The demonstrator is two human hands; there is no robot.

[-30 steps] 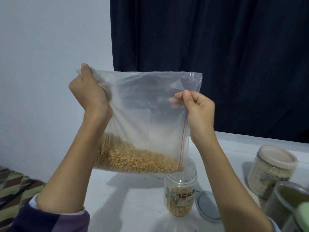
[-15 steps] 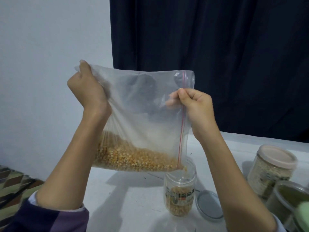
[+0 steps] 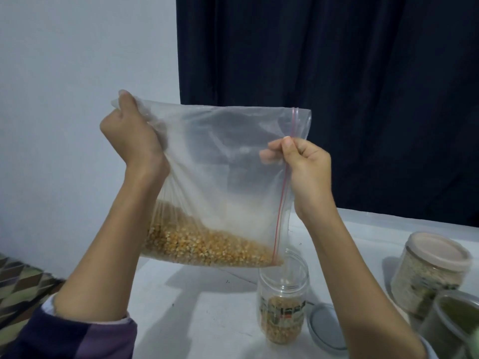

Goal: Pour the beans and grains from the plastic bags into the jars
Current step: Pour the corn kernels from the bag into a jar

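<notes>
Bag point(image 3: 220, 161) of corn gripped by both hands point(image 3: 134, 141) above jar point(image 3: 283, 299)

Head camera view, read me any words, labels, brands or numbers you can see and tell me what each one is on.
Open jar of corn: printed label with dark, red and green marks, too blurred to read.
Lidded jar: label too blurred to read.
Plastic bag: no print, only a red zip line.
No other text shows.
</notes>
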